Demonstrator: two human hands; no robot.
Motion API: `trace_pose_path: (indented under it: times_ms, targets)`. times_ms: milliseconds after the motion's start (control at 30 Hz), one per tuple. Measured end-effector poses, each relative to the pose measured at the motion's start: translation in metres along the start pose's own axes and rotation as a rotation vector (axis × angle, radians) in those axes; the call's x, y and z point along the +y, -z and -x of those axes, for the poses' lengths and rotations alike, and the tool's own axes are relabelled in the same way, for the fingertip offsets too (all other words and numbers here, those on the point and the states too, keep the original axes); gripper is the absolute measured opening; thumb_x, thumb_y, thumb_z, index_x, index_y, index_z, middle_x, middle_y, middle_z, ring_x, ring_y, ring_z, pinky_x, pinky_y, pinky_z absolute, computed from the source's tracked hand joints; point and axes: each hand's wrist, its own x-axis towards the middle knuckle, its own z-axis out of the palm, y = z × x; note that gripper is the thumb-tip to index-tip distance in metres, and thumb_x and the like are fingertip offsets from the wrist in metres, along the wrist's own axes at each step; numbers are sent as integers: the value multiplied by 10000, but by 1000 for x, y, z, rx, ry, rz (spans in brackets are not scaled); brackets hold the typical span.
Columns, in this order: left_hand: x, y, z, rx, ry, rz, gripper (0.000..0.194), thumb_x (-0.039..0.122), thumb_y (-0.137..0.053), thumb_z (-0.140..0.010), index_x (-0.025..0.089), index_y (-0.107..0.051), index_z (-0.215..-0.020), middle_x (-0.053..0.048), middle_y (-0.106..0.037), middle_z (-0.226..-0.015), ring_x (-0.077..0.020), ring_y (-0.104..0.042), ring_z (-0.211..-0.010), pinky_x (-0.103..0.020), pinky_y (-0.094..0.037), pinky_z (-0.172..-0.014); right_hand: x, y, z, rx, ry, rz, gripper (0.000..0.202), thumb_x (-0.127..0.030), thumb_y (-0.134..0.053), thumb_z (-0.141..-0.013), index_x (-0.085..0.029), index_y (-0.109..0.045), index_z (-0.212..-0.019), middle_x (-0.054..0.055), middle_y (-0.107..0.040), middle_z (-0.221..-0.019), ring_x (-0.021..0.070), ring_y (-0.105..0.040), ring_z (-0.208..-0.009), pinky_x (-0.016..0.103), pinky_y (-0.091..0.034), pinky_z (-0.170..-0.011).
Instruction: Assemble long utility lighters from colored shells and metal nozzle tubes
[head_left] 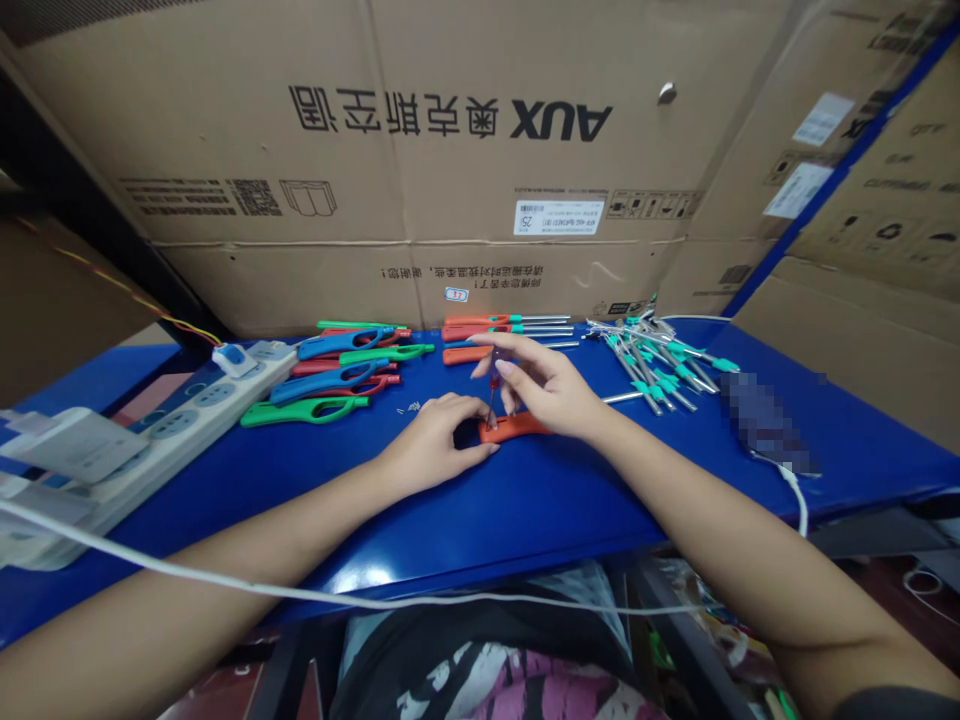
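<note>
An orange long-nosed lighter [525, 426] lies on the blue table, its metal tube pointing right. My left hand [439, 440] is closed at its left end, thumb and fingertips against the handle. Over that end, my right hand [546, 388] grips a small screwdriver [494, 380] with a dark reddish handle. The screwdriver stands nearly upright, its tip down at the lighter's handle; the exact contact point is too small to make out. A few tiny screws [409, 408] lie left of the lighter, beyond my left hand.
Blue, green and red handle shells [322, 380] are piled at left, beside a white power strip [195, 410]. Several orange lighters [480, 328] lie behind my hands. Metal tubes with teal parts [652, 360] are heaped at right. A white cable [360, 600] crosses in front.
</note>
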Motion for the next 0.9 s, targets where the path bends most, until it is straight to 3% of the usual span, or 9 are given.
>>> trace_pose_path:
  times_ms: [100, 200, 300, 433, 567, 700, 800, 900]
  targets:
    - [0, 0, 0, -9, -1, 11, 165, 305, -696, -839, 231, -632, -972, -15, -714, -1025, -235, -622, -1001, -389, -458, -914, 3, 1, 0, 110, 22, 115, 303, -378, -583, -950, -185, -631, -1180, 32, -699, -892, 82, -572, -540, 227, -494, -522]
    - [-1, 1, 0, -9, -6, 14, 164, 297, -701, -836, 230, -632, -969, -11, -712, -1019, -230, -621, -992, -384, -458, -909, 2, 3, 2, 202, 114, 339, 246, -386, -675, -889, -188, -688, -1036, 39, -716, -884, 116, -610, -634, 267, -537, -658]
    - [-1, 1, 0, 1, -13, 3, 169, 301, -705, -835, 226, -626, -965, -10, -712, -1006, -226, -623, -971, -375, -458, -890, 0, 1, 2, 138, 113, 341, 271, -384, -560, -964, -203, -663, -1139, 60, -718, -1003, 123, -634, -716, 273, -550, -727]
    - [-1, 0, 0, 4, -9, -8, 181, 309, -709, -833, 223, -624, -968, -15, -711, -1012, -232, -624, -981, -375, -453, -887, 3, -2, 0, -10, -7, 14, 378, -360, -366, -1043, -224, -501, -1369, 55, -686, -1056, 63, -574, -552, 214, -522, -552]
    - [0, 0, 0, -11, -10, 9, 166, 297, -703, -840, 225, -632, -972, -6, -712, -1012, -225, -622, -993, -373, -449, -907, 4, 1, 0, 102, 47, 160, 297, -362, -575, -959, -183, -619, -1193, 24, -692, -884, 70, -537, -533, 221, -496, -567]
    - [0, 1, 1, 7, -14, 1, 185, 298, -714, -831, 219, -631, -976, -2, -710, -1000, -215, -626, -960, -359, -454, -884, -3, 3, 3, 128, 135, 395, 227, -359, -650, -912, -188, -672, -1060, 36, -718, -917, 94, -567, -597, 246, -502, -647]
    - [-1, 1, 1, 21, -21, -12, 181, 302, -714, -828, 215, -628, -961, -3, -707, -979, -215, -625, -939, -353, -457, -860, -7, 1, 4, 49, 111, 275, 274, -308, -494, -995, -211, -625, -1214, 60, -715, -1059, 97, -611, -649, 253, -532, -685]
    - [-1, 1, 0, 13, -22, -12, 175, 306, -712, -831, 214, -629, -955, -4, -708, -980, -218, -626, -941, -354, -456, -856, -6, -2, 3, -5, 55, 66, 321, -277, -443, -1009, -212, -576, -1294, 50, -706, -1045, 73, -599, -583, 226, -533, -606]
